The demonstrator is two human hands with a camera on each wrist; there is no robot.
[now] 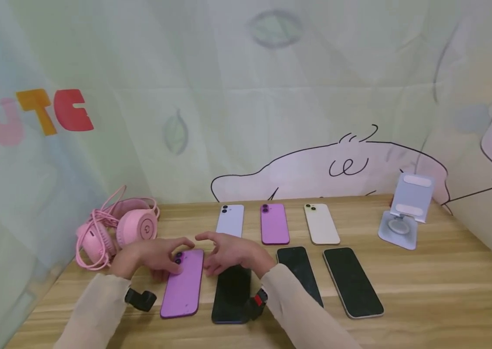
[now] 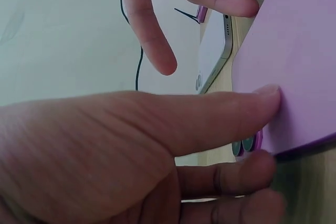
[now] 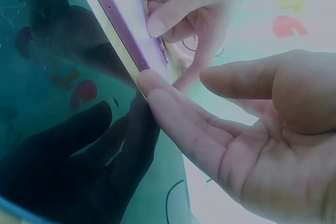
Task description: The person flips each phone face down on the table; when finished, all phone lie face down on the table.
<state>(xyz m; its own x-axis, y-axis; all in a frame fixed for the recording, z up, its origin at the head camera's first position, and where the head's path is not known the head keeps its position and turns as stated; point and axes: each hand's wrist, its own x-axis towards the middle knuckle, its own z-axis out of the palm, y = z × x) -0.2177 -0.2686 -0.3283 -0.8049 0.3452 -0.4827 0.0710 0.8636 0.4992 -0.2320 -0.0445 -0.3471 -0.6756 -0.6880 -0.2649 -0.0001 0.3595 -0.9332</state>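
A purple smartphone [image 1: 184, 288] lies back up at the front left, its camera lenses at the far left corner. My left hand [image 1: 155, 253] pinches it by that corner, thumb on its back and other fingers at the left edge. In the right wrist view, fingertips of my right hand [image 3: 236, 140] touch the phone's right side edge, with the thumb held apart from it. In the head view, the right hand [image 1: 233, 251] reaches over the far end of a dark-screened smartphone [image 1: 230, 295], which lies beside the purple one.
Two more screen-up smartphones [image 1: 300, 271] [image 1: 352, 283] lie to the right. Behind are a pale lilac phone [image 1: 230, 220], a smaller-looking purple phone [image 1: 274, 224] and a cream phone [image 1: 322, 224], backs up. Pink headphones [image 1: 138, 228] sit left, a folding stand [image 1: 411, 196] right.
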